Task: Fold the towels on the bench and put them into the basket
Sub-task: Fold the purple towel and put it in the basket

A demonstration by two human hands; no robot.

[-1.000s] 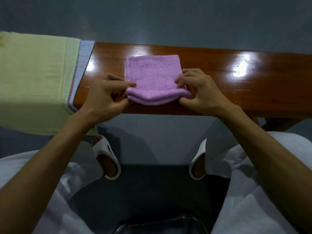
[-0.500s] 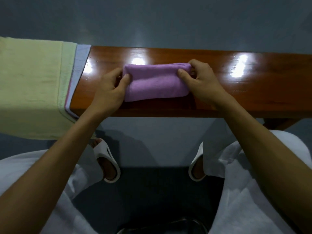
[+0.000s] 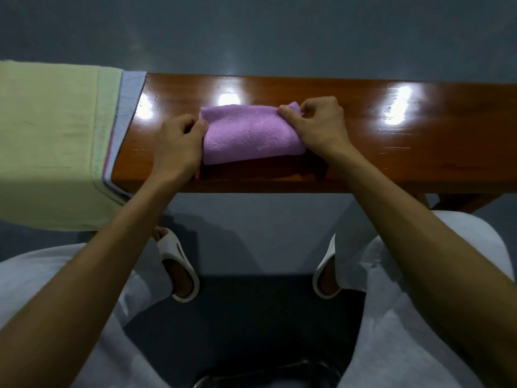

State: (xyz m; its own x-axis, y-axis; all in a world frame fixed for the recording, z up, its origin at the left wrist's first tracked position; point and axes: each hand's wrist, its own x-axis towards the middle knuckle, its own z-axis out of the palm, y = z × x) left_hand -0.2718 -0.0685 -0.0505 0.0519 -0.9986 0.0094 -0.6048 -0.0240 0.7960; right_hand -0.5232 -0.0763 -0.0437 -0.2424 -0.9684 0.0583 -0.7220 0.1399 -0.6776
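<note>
The purple towel [image 3: 251, 135] lies folded on the bench [image 3: 405, 152] between my hands; I judge the fold could spring open if I lift one side first, since the layers sit loose. My left hand [image 3: 176, 147] pinches its left edge, fingers curled, and my right hand [image 3: 316, 127] pinches the far right corner, both arms stretched forward

The folded towel [image 3: 249, 135] lies on the bench [image 3: 405, 152], right of the towel stack [image 3: 50, 141] draped over its end.
</note>
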